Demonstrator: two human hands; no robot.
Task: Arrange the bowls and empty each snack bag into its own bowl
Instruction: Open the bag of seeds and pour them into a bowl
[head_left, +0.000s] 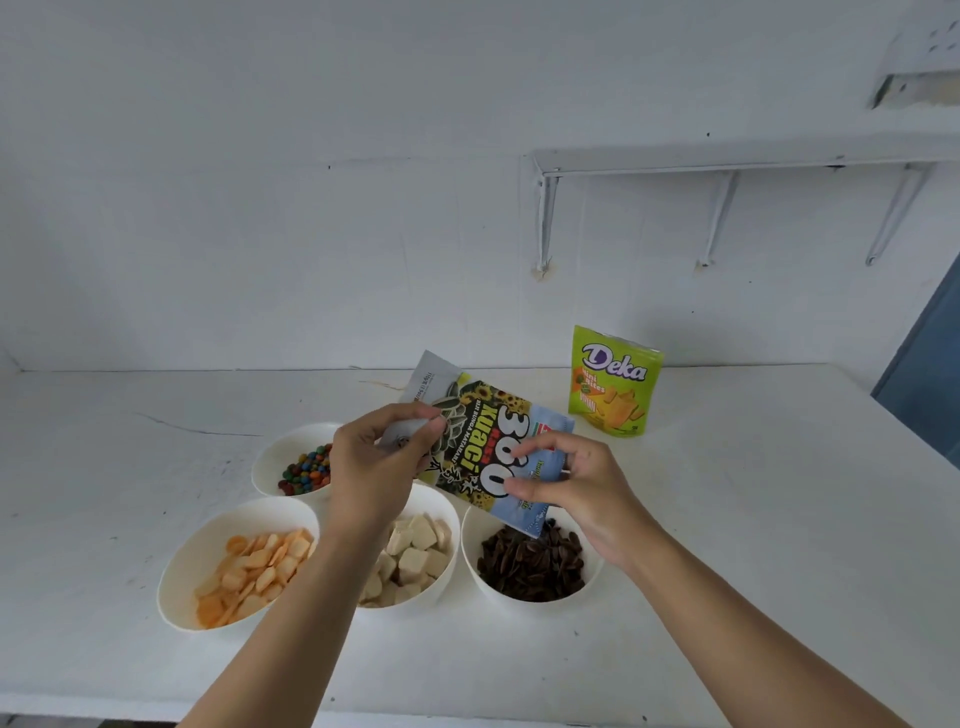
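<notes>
Four white bowls sit clustered on the white counter (727, 519), each with a snack in it. Taking the bowl of pale chunks (451, 519) as the centre, the bowl of coloured candies (270, 449) lies at ten o'clock, the bowl of orange crackers (208, 540) at eight o'clock and the bowl of dark seeds (501, 597) at three o'clock.

There are two snack bags. The seed bag (483, 447) is held in the air above the cluster and tilted, its low corner pointing to five o'clock over the seed bowl (whether it touches the seeds is unclear). The green bag (613, 384) stands upright near the wall, at one o'clock from the seed bowl and well apart from both hands.

The left hand (374, 467) has its fingers curled and pinches the bag's raised end. The right hand (576, 488) pinches the lower end between thumb and fingers.

One shelf (727, 156) hangs on the wall on three brackets.
</notes>
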